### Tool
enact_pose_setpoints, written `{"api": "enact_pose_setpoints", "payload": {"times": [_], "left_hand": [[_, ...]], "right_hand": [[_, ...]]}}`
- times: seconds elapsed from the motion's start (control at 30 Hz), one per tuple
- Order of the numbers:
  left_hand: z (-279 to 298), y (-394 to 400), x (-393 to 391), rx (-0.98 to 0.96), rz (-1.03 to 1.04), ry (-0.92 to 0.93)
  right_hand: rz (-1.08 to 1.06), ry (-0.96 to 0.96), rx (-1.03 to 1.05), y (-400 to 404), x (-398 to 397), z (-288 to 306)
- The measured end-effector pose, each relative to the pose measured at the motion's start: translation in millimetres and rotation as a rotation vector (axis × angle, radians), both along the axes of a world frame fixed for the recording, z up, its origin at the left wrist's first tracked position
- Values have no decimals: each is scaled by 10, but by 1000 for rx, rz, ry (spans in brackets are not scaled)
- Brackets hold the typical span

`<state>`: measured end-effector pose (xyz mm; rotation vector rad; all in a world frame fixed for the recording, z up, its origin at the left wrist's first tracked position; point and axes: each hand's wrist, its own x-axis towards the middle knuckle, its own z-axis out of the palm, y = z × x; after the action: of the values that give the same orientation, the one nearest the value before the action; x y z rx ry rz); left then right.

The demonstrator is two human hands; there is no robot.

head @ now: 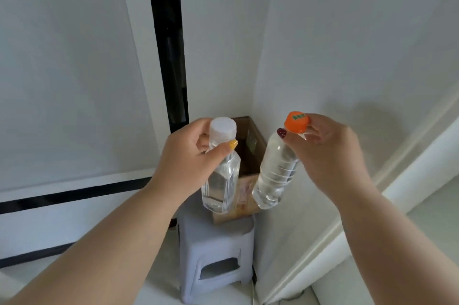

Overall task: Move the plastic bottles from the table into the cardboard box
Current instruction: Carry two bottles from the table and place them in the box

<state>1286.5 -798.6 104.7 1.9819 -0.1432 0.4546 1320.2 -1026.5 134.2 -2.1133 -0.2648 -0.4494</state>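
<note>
Above the open brown cardboard box (250,155) on its grey plastic stool (216,250), you hold two clear plastic bottles by their necks, so each hangs base-down for the drop. Your left hand (183,163), at nine o'clock, is clamped on the white-capped square bottle (221,180); your right hand (325,153), at three o'clock, pinches the orange-capped ribbed bottle (275,173).

Two plastic bottles (221,180) (275,173), one cardboard box (250,153), one stool (216,250).
</note>
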Motion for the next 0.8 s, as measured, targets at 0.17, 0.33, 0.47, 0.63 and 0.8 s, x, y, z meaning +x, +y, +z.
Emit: {"api": "enact_pose_setpoints", "payload": {"times": [0.17, 0.33, 0.47, 0.63, 0.8], "left_hand": [[-101, 219, 1209, 76, -7, 68], [-528, 377, 2183, 191, 34, 222], [-1057, 492, 2764, 318, 76, 409], [-1587, 525, 3261, 562, 76, 539], [-1899, 466, 3548, 772, 39, 547]], "right_hand": [[-53, 88, 43, 299, 1178, -155], [-71, 182, -135, 573, 2215, -623], [-69, 350, -285, 773, 2846, -1185], [-68, 505, -380, 946, 3316, -1919], [-54, 574, -402, 1025, 3543, -2340]]}}
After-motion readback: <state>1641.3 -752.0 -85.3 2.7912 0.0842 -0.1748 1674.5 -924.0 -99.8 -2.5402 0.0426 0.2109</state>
